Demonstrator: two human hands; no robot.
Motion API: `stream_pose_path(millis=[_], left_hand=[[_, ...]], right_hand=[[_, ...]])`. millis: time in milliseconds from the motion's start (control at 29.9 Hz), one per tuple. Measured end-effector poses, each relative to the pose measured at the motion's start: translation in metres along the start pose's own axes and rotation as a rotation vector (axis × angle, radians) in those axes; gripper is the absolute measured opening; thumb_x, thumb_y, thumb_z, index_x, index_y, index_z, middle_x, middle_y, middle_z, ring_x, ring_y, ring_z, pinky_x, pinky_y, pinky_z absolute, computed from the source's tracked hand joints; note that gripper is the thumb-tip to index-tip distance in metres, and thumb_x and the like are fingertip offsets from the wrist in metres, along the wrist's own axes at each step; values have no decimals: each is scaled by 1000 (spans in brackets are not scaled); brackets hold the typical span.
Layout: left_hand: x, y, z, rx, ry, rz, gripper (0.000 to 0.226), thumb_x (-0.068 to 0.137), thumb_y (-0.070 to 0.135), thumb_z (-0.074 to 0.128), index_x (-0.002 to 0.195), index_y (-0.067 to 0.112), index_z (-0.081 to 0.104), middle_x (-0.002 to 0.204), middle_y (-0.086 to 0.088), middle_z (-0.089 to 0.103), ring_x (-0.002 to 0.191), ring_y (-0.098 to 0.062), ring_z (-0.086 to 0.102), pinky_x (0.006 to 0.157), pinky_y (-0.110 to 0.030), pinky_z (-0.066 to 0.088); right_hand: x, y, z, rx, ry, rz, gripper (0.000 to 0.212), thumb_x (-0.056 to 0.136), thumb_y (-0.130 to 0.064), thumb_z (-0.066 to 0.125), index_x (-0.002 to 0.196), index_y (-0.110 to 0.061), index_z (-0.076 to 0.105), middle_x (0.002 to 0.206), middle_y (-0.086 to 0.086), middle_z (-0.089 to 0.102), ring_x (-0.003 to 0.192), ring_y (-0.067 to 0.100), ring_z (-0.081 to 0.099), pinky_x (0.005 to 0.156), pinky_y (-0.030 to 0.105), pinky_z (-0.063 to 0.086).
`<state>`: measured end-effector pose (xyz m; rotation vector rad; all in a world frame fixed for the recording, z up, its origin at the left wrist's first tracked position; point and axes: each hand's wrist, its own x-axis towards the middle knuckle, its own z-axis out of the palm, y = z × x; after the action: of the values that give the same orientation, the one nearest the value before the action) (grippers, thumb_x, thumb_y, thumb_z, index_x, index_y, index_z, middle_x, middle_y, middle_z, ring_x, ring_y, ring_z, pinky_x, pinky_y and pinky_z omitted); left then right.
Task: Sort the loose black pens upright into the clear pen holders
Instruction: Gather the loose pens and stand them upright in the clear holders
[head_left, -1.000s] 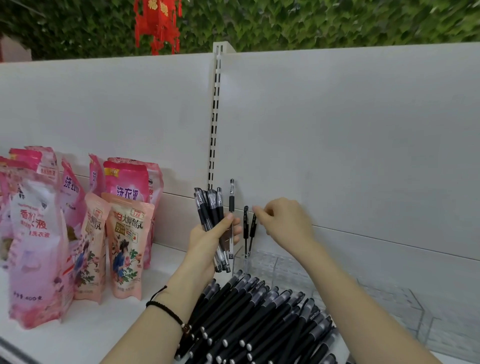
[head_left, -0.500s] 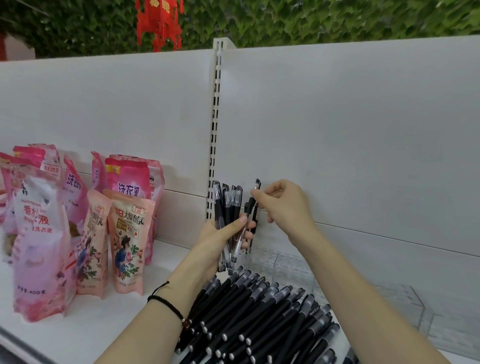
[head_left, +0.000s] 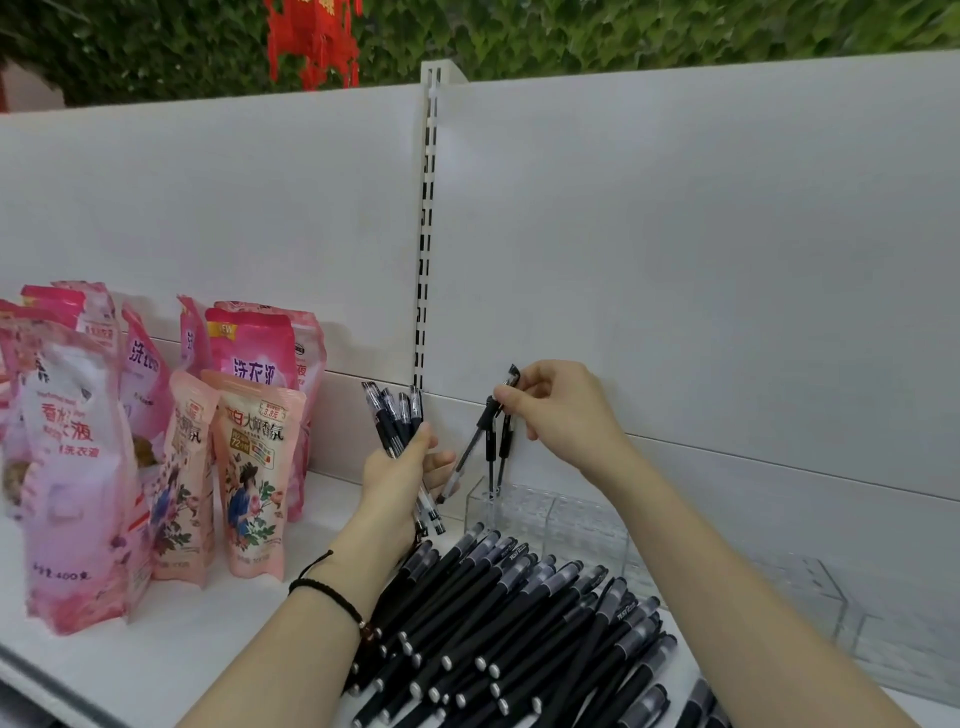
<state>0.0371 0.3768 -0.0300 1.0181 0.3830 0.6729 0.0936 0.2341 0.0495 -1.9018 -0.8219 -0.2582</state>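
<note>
**On the white shelf: pen sorting at an early stage**

Item 1. Clear pen holder (head_left: 571, 519), set against the back panel. Two upright pens (head_left: 491, 452) are seen standing in its left end, close together. The rest of its compartments appear unfilled, though the clear walls make this hard to confirm.

Item 2. Second clear holder (head_left: 810, 592), placed further right and well apart from the first. No pens are seen in it.

Item 3. Single pen (head_left: 474, 441), pinched near its cap end between thumb and fingertips of the right hand (head_left: 561, 410). It is held tilted, tip down and to the left, just beside the two upright pens and above the holder's left edge. It has not yet been lowered in.

Item 4. Bundle of pens (head_left: 387, 415), gripped upright in the left hand (head_left: 400, 478), whose fingers are curled round the barrels. It is judged to be the ready stock for feeding.

Item 5. Pile of loose pens (head_left: 519, 623), laid flat on the shelf (head_left: 208, 623) in front of the holders. Several dozen are counted as unsorted.

Item 6. Pink pouches (head_left: 249, 441), stood at the left, not part of the work.

Assessment: two pens are placed, a third is in hand, and nearly the whole job is judged to be left.
</note>
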Motion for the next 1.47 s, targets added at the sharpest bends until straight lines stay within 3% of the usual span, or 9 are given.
stream_pose_path(millis=[67,268,435,669,837,1037,1171,1272,1472], left_hand=[[2,-3,0,40,14,10,22,97,23,56,91,2,56,72,-12,65,59,-23,66,51,-30,58],[7,-4,0,-13,-4,-51,24,99,18,53,108,-4,54,76,-12,67,45,-12,64,39,-22,51],[6,-4,2,77,-44,14,27,101,21,50,112,-4,53,95,-9,73,48,-7,60,39,-19,47],[-2,2,8,1,-78,107,29,99,20,53,117,-3,52,82,-6,73,47,-7,61,41,-19,48],[-7,5,10,-43,-125,97,26,98,19,55,114,-1,53,79,-5,74,50,-8,63,43,-19,51],[-16,9,13,-57,-157,131,13,91,16,64,97,4,62,86,-7,68,62,-13,66,50,-21,55],[-24,13,18,-47,-226,158,14,90,13,64,94,1,62,74,-8,67,55,-11,64,50,-21,55],[-27,15,21,-16,-272,179,12,90,12,63,95,1,63,70,-8,71,55,-13,67,51,-21,56],[-29,14,22,61,-331,194,14,92,16,61,97,4,66,84,-14,75,71,-23,73,59,-27,60]], right_hand=[[0,-2,0,-53,36,-34,13,89,-23,66,83,-12,62,71,2,63,57,14,57,59,24,44],[3,-3,-17,-53,41,-63,14,93,-18,60,94,-4,58,55,1,59,41,3,50,42,11,35],[4,0,-11,-100,30,-72,14,93,-20,61,92,-6,59,56,-3,58,50,9,53,47,12,36],[3,1,-2,-190,1,-123,13,90,-22,64,82,-16,55,59,-3,59,57,11,54,57,22,39],[-1,16,11,-308,-128,-42,18,90,-25,65,78,-19,54,52,-7,57,50,12,56,60,29,45],[-2,13,2,-270,-125,2,32,80,-43,73,75,-13,67,64,-1,71,39,4,51,57,28,51],[-3,1,-8,-170,-17,-20,38,80,-55,69,75,-17,67,65,-2,71,38,-4,47,53,23,41],[-6,-12,-11,93,-16,-8,28,85,-44,69,80,-16,70,74,2,71,39,-3,46,52,20,39],[-4,-15,-14,225,-20,62,11,90,-16,65,80,-10,66,83,15,71,45,16,48,37,11,30]])
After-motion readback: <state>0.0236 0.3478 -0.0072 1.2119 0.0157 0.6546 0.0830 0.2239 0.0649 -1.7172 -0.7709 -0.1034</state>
